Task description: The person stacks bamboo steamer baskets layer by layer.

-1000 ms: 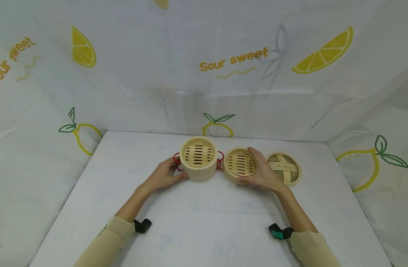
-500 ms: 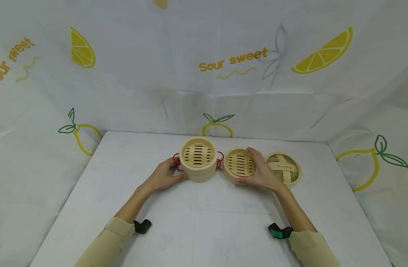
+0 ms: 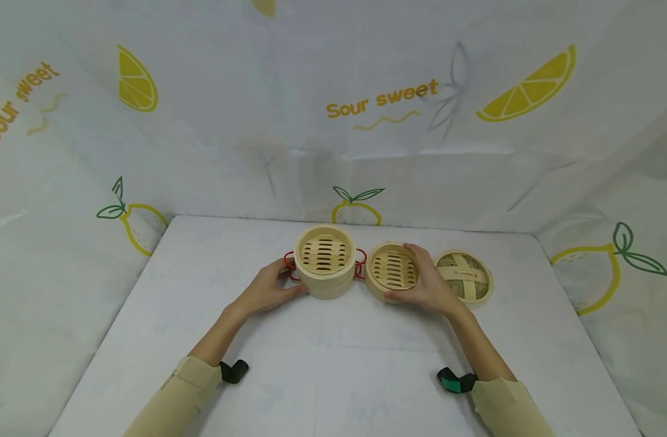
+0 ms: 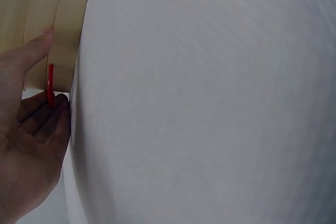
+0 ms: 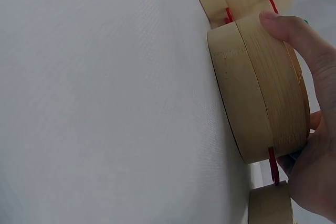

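Note:
In the head view, a taller stack of bamboo steamer baskets with red side loops stands near the back middle of the table. My left hand holds it from the left; in the left wrist view the thumb presses its wall and the other fingers curl behind. Just right of the stack sits a lower bamboo steamer basket, its slotted base showing inside. My right hand grips this one over its right side, thumb in front and fingers at the back. Its wall fills the right wrist view's right part.
Right of my right hand lies a round woven bamboo lid, partly covered by the hand. Everything stands on a white-covered table. A lemon-printed white cloth rises behind its back edge.

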Available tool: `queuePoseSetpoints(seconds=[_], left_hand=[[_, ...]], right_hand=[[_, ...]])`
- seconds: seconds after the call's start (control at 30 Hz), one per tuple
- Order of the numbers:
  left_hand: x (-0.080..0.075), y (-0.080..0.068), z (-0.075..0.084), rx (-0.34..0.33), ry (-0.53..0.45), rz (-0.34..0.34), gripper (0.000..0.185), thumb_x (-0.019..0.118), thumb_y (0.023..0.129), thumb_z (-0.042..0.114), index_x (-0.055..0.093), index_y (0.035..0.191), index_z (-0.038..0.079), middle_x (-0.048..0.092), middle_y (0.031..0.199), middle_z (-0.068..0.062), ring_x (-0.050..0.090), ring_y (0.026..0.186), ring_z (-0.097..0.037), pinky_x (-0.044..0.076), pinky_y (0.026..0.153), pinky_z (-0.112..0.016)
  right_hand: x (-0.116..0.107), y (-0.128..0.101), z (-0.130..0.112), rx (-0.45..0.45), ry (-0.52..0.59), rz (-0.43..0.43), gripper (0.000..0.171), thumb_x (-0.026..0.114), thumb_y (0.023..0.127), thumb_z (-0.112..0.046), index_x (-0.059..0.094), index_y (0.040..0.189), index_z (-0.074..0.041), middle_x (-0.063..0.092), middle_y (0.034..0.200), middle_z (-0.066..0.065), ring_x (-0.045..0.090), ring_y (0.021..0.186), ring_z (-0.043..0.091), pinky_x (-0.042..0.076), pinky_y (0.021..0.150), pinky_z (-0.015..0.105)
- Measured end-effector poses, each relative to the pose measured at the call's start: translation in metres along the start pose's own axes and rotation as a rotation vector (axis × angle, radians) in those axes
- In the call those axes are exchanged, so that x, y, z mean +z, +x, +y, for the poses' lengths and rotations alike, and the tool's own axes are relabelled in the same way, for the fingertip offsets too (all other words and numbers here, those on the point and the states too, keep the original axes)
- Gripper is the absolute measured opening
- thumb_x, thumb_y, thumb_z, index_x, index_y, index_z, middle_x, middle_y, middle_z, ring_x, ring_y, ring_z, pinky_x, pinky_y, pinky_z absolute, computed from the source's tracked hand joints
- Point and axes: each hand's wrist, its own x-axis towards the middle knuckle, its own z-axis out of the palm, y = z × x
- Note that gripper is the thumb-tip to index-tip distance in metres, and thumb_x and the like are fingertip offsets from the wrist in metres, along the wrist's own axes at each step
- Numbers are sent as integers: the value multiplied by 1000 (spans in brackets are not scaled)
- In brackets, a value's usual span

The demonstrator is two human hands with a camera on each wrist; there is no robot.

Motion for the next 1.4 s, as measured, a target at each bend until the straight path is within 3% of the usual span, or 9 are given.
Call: queuePoseSetpoints(seconds=[0.4, 1.0, 1.4], left_hand=[[-2, 0, -1, 8, 6, -10, 68, 90, 91, 28, 61, 149, 5, 70, 146, -14, 67, 139, -33, 57, 119, -49], [-2, 0, 2, 7, 16, -11, 68, 90, 91, 28, 61, 149, 5, 70, 145, -14, 68, 138, -33, 57, 118, -50], [-1, 1, -2, 35, 23, -11, 68, 89, 92, 29, 61, 150, 6, 70, 146, -12, 68, 138, -33, 57, 118, -51]], right_hand=[[5, 0, 2, -41, -20, 53, 126, 101, 71, -38, 29, 166, 3, 34, 170, 30, 34, 159, 51, 30, 132, 72], [0, -8, -11, -27, -168, 113, 126, 99, 69, -48, 33, 165, -1, 36, 169, 28, 42, 153, 51, 41, 123, 74], [-9, -15, -18, -36, -229, 144, 129, 100, 67, -47, 32, 165, 2, 34, 169, 28, 38, 156, 51, 36, 125, 76]])
